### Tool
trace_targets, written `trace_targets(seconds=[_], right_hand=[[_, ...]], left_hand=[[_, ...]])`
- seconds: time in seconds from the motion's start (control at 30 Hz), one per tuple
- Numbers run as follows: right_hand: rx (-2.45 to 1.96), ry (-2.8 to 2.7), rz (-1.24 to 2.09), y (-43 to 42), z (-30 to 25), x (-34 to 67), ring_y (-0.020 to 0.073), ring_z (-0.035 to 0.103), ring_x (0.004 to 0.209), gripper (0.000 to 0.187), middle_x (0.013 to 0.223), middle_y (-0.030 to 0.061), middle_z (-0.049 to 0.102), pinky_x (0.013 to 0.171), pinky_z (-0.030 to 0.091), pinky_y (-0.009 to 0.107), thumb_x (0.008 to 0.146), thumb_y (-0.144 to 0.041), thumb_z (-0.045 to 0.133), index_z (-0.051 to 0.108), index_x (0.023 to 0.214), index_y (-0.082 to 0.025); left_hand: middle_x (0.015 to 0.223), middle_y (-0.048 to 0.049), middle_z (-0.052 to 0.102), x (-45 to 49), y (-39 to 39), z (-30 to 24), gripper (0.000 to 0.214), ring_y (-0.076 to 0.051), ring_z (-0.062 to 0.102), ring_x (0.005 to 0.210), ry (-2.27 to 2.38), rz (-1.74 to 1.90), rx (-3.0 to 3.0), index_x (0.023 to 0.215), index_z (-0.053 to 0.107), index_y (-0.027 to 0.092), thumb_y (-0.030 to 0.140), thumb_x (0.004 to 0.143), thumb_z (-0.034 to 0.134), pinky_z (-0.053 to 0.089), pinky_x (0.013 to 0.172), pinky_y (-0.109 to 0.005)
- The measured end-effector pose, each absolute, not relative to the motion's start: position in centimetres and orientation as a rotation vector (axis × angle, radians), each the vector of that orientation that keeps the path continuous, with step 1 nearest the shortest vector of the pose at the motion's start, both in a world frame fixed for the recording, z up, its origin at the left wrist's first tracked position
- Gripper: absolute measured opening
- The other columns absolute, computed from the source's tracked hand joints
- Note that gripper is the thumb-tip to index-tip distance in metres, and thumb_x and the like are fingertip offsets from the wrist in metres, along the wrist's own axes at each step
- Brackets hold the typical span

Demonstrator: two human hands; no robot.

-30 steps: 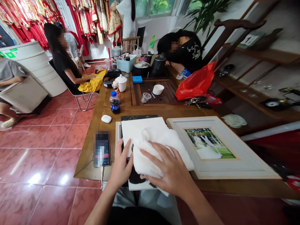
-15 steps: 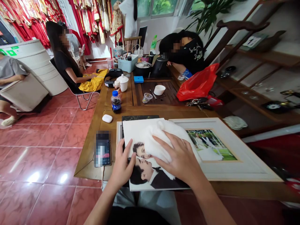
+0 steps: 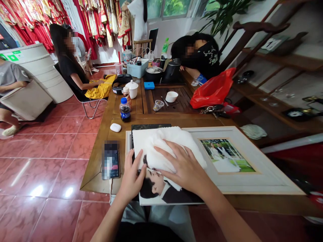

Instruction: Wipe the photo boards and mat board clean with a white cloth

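Observation:
My right hand (image 3: 183, 164) is curved over a fluffy white cloth (image 3: 156, 156), its fingers apart and pressing the cloth against a photo panel (image 3: 157, 198). The panel is printed with two people in profile; cloth and fingers hide most of the upper head. Along the panel's left edge rests my left hand (image 3: 132, 176), thumb on the printed face, fingers stretched apart. Beneath the panel's right side lies a larger white picture frame (image 3: 267, 178) with a wedding photo (image 3: 224, 156) in it.
Left of the panel are a phone (image 3: 111, 159) on a cable and a white earbud case (image 3: 115, 127). Farther back stand a blue-capped bottle (image 3: 125, 110), a white lidded jar (image 3: 132, 89), a white cup (image 3: 172, 96) and a red plastic bag (image 3: 214, 89). Several people sit nearby.
My right hand has slid the cloth a little to the left over the panel, covering more of the upper printed head. My left hand has stayed at the edge.

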State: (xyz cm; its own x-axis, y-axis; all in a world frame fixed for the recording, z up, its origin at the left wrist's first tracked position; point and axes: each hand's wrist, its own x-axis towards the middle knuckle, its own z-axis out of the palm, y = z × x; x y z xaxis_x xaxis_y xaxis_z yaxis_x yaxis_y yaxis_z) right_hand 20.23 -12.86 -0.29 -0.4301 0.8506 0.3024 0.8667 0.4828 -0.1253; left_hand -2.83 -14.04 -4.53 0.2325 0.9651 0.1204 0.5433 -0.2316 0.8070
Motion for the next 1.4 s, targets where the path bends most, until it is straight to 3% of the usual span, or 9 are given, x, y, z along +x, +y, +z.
trace_targets(seconds=[0.33,0.63,0.8,1.1,1.4], right_hand=[[-1.636,-2.218,-0.121,-11.3,-0.7,22.1,0.0364,0.048,0.133,0.064,0.15,0.0172,0.047,0.103,0.041,0.057,0.097,-0.064,0.046,0.047,0.151,-0.029],[-1.334,-2.458,-0.063,-11.8,-0.4,19.9,0.035,0.042,0.138,0.068,0.155,0.0184,0.042,0.109,0.034,0.058,0.097,-0.057,0.052,0.038,0.156,-0.029],[-1.312,-2.476,-0.033,-11.3,-0.4,20.6,0.0339,0.045,0.136,0.069,0.154,0.0152,0.045,0.107,0.036,0.056,0.094,-0.059,0.056,0.041,0.155,-0.032],[-1.599,-2.248,-0.148,-9.7,-1.0,22.3,0.0348,0.05,0.13,0.063,0.148,0.0159,0.05,0.102,0.04,0.052,0.096,-0.061,0.049,0.048,0.151,-0.029],[-1.556,-2.336,-0.181,-8.4,-0.4,19.9,0.037,0.046,0.132,0.063,0.151,0.0197,0.045,0.102,0.038,0.055,0.099,-0.06,0.042,0.045,0.153,-0.027]], left_hand=[[0.165,-0.0086,0.024,-2.7,-14.0,-4.4,0.048,-0.026,0.017,0.157,1.377,0.827,1.864,0.155,0.039,0.031,0.033,0.107,0.043,0.019,0.127,-0.052],[0.165,-0.0078,0.023,-2.9,-14.0,-4.7,0.05,-0.026,0.018,0.157,1.372,0.85,1.88,0.155,0.038,0.034,0.032,0.106,0.044,0.02,0.127,-0.051],[0.164,-0.0092,0.027,-2.9,-14.0,-4.7,0.049,-0.028,0.021,0.156,1.377,0.866,1.881,0.155,0.04,0.033,0.032,0.106,0.045,0.022,0.126,-0.053],[0.166,-0.0071,0.023,-2.9,-14.0,-4.4,0.049,-0.025,0.016,0.158,1.365,0.826,1.829,0.155,0.039,0.033,0.033,0.106,0.044,0.017,0.127,-0.051],[0.166,-0.007,0.023,-2.9,-14.1,-4.4,0.049,-0.026,0.016,0.158,1.367,0.829,1.831,0.155,0.039,0.034,0.034,0.106,0.044,0.017,0.127,-0.052]])
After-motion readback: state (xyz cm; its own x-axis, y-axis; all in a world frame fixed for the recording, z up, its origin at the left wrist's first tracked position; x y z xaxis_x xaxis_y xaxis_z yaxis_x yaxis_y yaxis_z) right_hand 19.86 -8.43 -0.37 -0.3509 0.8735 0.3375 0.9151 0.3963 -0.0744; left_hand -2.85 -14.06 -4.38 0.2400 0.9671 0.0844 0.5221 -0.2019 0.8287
